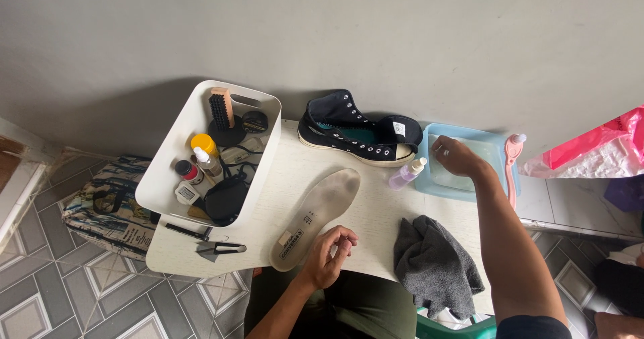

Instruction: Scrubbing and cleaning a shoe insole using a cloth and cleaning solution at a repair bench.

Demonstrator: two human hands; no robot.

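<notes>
While the right hand (455, 156) dips curled into the blue basin (498, 148), the left hand (331, 253) rests loosely curled, empty, beside the insole (315, 215); sneaker (359, 131), bottle (406, 174), grey cloth (436, 262) nearby.

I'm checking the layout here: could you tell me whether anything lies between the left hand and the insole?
Nothing visible does. The left hand rests at the near table edge, right beside the insole, with only bare tabletop between them. The grey cloth lies off to the other side.
</notes>
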